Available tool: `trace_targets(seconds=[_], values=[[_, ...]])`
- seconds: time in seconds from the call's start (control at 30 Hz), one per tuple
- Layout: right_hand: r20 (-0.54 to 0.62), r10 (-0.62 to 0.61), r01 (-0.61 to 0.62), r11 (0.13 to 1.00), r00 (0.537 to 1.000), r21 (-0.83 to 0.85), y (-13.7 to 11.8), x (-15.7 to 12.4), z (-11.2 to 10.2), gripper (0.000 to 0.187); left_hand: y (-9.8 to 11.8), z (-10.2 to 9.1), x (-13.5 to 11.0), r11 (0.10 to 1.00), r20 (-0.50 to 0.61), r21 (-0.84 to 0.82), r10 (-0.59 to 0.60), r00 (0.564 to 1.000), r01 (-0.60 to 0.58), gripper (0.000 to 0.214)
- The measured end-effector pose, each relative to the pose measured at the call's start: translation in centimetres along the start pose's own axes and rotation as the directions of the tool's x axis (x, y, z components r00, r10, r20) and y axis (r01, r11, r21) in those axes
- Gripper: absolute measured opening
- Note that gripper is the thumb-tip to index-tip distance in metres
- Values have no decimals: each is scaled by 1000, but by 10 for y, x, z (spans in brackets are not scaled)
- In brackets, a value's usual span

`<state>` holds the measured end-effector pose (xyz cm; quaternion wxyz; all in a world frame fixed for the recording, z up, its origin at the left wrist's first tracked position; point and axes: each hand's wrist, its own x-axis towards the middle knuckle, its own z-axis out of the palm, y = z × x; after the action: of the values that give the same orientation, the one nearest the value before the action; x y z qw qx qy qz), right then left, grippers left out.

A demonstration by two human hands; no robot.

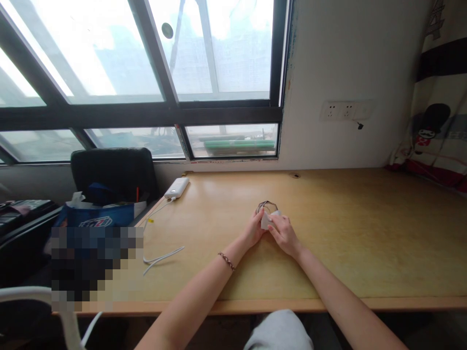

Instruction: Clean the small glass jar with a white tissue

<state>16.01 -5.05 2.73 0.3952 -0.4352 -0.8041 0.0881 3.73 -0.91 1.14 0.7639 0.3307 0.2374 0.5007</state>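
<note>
We have a white sheet between our hands, just above or on the bench, roughly midway between its far and near edges; the contact is hidden. At twelve o'clock from it, a thin dark looped frame pokes out past our fingers, too small for us to name surely.

Our left hand comes in from seven o'clock and seems to pinch the sheet's left side, thumb on the near face. Our right hand comes from four o'clock, fingers bent onto the sheet and thumb by its lower edge; we cannot tell whether it truly pinches or merely presses.

To handle this well, we judge that the left hand should be the steady one, while the right works with short, light strokes of the fingertips. The loops look slender and probably bend easily, so we do better to support them close to the sheet. Resting both wrists near the bench should calm any shake, and keeping the sheet flat should stop it bunching.

Farther out, a white power bank lies at ten o'clock by the bench's edge, and a white cable lies between eight and nine, well apart from our forearms. A blue bag sits at nine o'clock, below the dark chair back.
</note>
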Motion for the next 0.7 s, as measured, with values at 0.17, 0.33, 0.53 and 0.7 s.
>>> trace_targets(seconds=[0.17,0.33,0.53,0.7], values=[[-113,32,-56,975,993,-217,-6,1,-5,29,3,-1,1,990,50,3,-138,989,138,44],[-226,59,-153,894,972,-422,-15,2,-6,27,6,-5,2,973,102,48,-230,968,226,50],[-227,49,-149,882,973,-446,-18,2,-3,28,8,-6,3,946,103,98,-320,942,310,57],[-168,-24,-45,919,985,-391,-15,2,-1,30,6,-7,3,938,90,162,-324,942,308,62]])
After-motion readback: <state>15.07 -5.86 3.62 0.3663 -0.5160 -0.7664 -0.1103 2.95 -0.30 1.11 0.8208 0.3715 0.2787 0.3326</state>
